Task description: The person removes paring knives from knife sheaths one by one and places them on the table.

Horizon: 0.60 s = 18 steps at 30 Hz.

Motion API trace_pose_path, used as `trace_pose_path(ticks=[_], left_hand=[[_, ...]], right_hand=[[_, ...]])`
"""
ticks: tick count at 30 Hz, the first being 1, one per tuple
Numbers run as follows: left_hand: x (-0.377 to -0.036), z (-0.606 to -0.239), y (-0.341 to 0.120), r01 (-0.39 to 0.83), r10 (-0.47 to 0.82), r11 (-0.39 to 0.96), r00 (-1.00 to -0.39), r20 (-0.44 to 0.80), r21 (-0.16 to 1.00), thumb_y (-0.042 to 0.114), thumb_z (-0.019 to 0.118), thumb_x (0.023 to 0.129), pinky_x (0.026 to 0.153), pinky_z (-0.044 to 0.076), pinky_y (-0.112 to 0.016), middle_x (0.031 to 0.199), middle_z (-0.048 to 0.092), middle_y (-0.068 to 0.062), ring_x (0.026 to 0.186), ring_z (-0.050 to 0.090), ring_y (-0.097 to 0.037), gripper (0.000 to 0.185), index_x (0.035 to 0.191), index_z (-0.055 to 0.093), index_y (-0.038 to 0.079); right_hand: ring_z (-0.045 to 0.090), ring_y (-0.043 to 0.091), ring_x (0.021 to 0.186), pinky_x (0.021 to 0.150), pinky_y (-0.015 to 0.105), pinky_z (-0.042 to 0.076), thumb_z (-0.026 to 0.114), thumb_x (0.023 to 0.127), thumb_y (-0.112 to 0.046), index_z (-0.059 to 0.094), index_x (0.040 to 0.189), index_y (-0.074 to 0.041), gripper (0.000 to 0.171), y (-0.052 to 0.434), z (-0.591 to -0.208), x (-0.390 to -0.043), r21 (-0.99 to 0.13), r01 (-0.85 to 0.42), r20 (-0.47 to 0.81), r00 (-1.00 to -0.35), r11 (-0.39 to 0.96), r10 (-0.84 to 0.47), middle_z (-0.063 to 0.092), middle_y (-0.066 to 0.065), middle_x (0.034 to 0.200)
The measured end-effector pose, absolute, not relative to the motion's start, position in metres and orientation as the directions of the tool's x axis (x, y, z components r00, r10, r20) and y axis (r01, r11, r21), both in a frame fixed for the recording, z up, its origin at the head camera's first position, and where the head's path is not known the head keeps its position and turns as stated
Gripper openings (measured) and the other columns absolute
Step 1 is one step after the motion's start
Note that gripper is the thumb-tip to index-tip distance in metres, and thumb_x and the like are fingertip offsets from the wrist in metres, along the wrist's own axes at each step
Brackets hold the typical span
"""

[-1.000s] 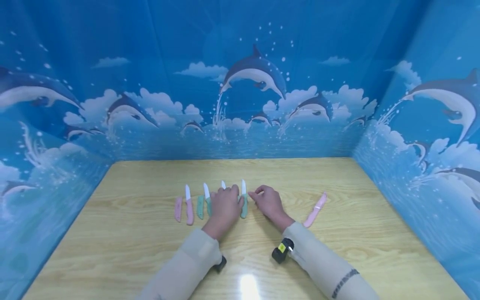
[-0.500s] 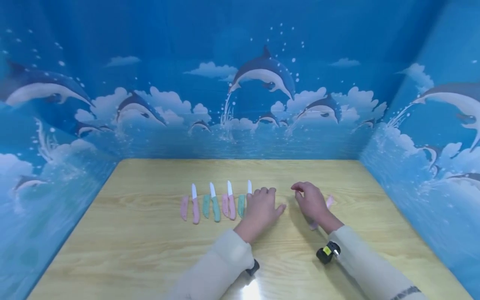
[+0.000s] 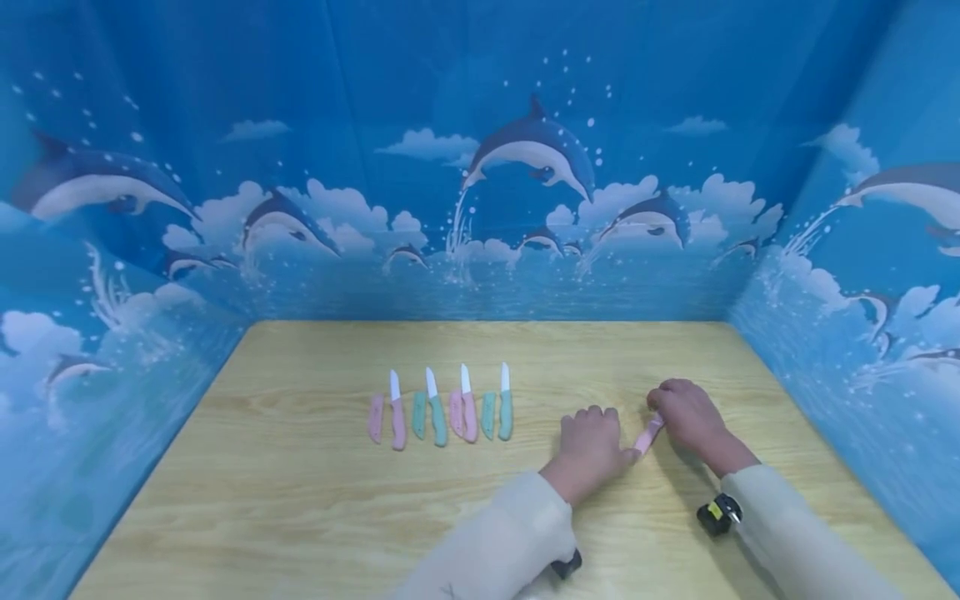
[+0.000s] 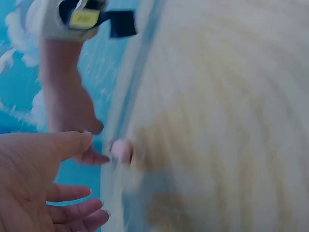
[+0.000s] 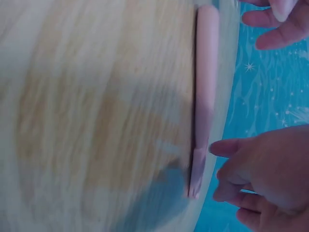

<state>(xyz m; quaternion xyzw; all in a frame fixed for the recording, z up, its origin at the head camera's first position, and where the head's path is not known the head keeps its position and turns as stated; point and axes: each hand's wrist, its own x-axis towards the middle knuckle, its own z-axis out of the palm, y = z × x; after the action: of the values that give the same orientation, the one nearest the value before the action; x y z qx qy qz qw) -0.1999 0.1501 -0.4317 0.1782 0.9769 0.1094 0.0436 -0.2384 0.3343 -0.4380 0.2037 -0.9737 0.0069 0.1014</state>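
A pink sheathed knife (image 3: 647, 435) (image 5: 205, 96) lies slanted on the wooden table (image 3: 300, 500), right of centre, between both hands. My left hand (image 3: 592, 446) (image 4: 43, 179) is at its near end with relaxed, spread fingers, the thumb close to the pink tip (image 4: 120, 151). My right hand (image 3: 686, 412) (image 5: 260, 179) is at the far end, fingers loosely curled, one fingertip at the knife's edge. Neither hand plainly grips it. The wrist views are blurred.
Left of the hands stands a neat row: pink knife (image 3: 397, 417), teal knife (image 3: 437, 412), pink knife (image 3: 468, 408) and teal knife (image 3: 506, 408), each with a matching sheath (image 3: 375, 418) beside it. Blue dolphin-print walls (image 3: 525, 208) close three sides.
Both hands have moved right, away from the row of knives, and come down at the two ends of the lone pink knife. The head view has shifted right too.
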Motion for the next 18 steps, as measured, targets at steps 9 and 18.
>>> trace_pose_path(ticks=[9,18], left_hand=[[-0.189,-0.438,0.172,0.373,0.386,0.917,-0.919,-0.080,0.142,0.061,0.069,0.080,0.080,0.045,-0.031,0.087,0.054,0.007,0.083,0.053,-0.011,0.045,0.102,0.060,0.023],[-0.198,-0.445,0.181,0.357,0.362,0.932,-0.927,-0.097,0.061,0.046,0.069,0.086,0.084,0.045,-0.029,0.084,0.060,0.009,0.079,0.055,-0.010,0.021,0.099,0.067,0.030]], right_hand=[[0.058,0.038,0.093,0.090,0.053,0.048,0.072,0.071,0.008,0.068,0.086,-0.006,0.020,0.334,-0.444,-0.239,0.021,-0.420,0.197,-0.888,0.907,-0.416,0.064,0.015,0.093],[0.060,0.036,0.090,0.084,0.050,0.051,0.073,0.073,0.006,0.067,0.083,-0.007,0.018,0.337,-0.449,-0.239,0.034,-0.430,0.233,-0.874,0.902,-0.426,0.065,0.014,0.089]])
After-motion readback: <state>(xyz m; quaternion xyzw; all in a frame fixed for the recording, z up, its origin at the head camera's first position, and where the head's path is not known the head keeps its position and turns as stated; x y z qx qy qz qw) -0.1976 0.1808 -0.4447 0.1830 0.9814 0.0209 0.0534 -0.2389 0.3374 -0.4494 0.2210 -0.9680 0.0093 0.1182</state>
